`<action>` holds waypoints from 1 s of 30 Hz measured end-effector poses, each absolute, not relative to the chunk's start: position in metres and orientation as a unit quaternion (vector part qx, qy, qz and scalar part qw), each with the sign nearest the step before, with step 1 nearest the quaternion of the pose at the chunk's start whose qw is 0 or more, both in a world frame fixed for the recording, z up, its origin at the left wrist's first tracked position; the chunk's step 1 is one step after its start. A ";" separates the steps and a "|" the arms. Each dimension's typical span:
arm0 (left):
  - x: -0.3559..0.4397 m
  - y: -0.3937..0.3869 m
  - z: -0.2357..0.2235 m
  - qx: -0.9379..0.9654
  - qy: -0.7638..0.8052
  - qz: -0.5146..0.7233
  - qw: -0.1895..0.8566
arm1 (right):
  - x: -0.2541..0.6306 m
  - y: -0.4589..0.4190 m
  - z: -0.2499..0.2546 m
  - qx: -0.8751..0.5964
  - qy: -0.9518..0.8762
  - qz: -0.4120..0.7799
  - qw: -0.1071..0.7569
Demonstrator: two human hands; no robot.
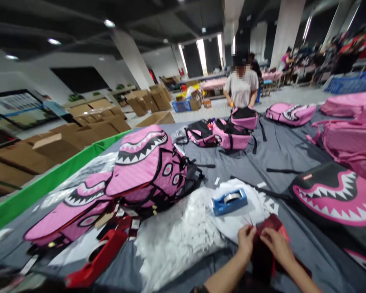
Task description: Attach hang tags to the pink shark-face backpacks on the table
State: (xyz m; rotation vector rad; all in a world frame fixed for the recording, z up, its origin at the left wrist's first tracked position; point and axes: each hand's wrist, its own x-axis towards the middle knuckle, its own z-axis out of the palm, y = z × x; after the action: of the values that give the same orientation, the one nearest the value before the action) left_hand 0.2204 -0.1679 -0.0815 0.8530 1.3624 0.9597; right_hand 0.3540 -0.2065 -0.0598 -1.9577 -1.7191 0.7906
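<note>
My left hand is closed in a pinch at the left edge of a dark red, shiny piece of material. Just to its right, my right hand also has its fingers pinched together on that piece. What exactly it is, I cannot make out; my hands cover part of it. Beyond my hands a blue tape dispenser rests on white sheets. A clear bag full of small white pieces lies to the left of my left hand.
Pink shark-mouth backpacks stand at the left. A black and pink one lies at the right. Nearer left is a red tape dispenser. A person works across the grey-covered table. Cardboard boxes stand beyond the green edge.
</note>
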 end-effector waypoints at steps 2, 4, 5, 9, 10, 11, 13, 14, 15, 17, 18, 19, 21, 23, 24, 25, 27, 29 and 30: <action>0.222 -0.168 -0.090 0.347 0.585 0.403 0.613 | 0.361 -0.208 -0.054 -0.704 -0.611 0.320 0.170; 0.222 -0.169 -0.097 0.326 0.588 0.398 0.625 | 0.368 -0.213 -0.050 -0.707 -0.604 0.341 0.137; 0.221 -0.170 -0.099 0.316 0.590 0.397 0.629 | 0.371 -0.216 -0.048 -0.709 -0.602 0.345 0.121; 0.219 -0.171 -0.098 0.279 0.598 0.399 0.637 | 0.372 -0.226 -0.033 -0.709 -0.610 0.349 0.063; 0.219 -0.171 -0.097 0.270 0.600 0.399 0.639 | 0.370 -0.228 -0.029 -0.709 -0.613 0.345 0.049; 0.220 -0.171 -0.097 0.263 0.601 0.399 0.640 | 0.367 -0.228 -0.025 -0.710 -0.617 0.339 0.033; 0.222 -0.171 -0.097 0.251 0.604 0.397 0.644 | 0.359 -0.229 -0.019 -0.715 -0.620 0.322 -0.001; 0.223 -0.171 -0.098 0.249 0.605 0.395 0.645 | 0.354 -0.229 -0.017 -0.718 -0.621 0.313 -0.019; 0.224 -0.171 -0.099 0.248 0.606 0.393 0.646 | 0.350 -0.230 -0.014 -0.721 -0.621 0.306 -0.035; 0.226 -0.169 -0.104 0.248 0.611 0.390 0.642 | 0.345 -0.230 -0.007 -0.721 -0.623 0.297 -0.061; 0.226 -0.167 -0.106 0.247 0.618 0.387 0.638 | 0.345 -0.231 -0.003 -0.719 -0.625 0.295 -0.070; 0.225 -0.165 -0.109 0.245 0.628 0.382 0.632 | 0.346 -0.233 0.002 -0.716 -0.628 0.296 -0.077; 0.223 -0.161 -0.114 0.241 0.647 0.364 0.625 | 0.356 -0.237 0.010 -0.712 -0.631 0.297 -0.088; 0.221 -0.158 -0.116 0.246 0.655 0.343 0.626 | 0.372 -0.244 0.014 -0.724 -0.617 0.302 -0.065; 0.221 -0.157 -0.115 0.254 0.654 0.336 0.629 | 0.381 -0.248 0.013 -0.735 -0.602 0.311 -0.021; 0.222 -0.157 -0.113 0.263 0.649 0.333 0.631 | 0.390 -0.253 0.011 -0.745 -0.582 0.323 0.042; 0.224 -0.160 -0.105 0.290 0.637 0.336 0.630 | 0.406 -0.263 0.003 -0.746 -0.530 0.351 0.198; 0.227 -0.165 -0.096 0.326 0.620 0.342 0.626 | 0.413 -0.273 -0.005 -0.740 -0.485 0.367 0.288; 0.228 -0.169 -0.092 0.348 0.610 0.346 0.622 | 0.414 -0.277 -0.009 -0.742 -0.467 0.364 0.316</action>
State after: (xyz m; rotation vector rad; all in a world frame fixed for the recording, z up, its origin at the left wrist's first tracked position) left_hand 0.2283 -0.1685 -0.0921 0.7996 1.4010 0.7946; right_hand 0.4138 -0.2773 -0.0089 -1.9531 -1.2300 0.9581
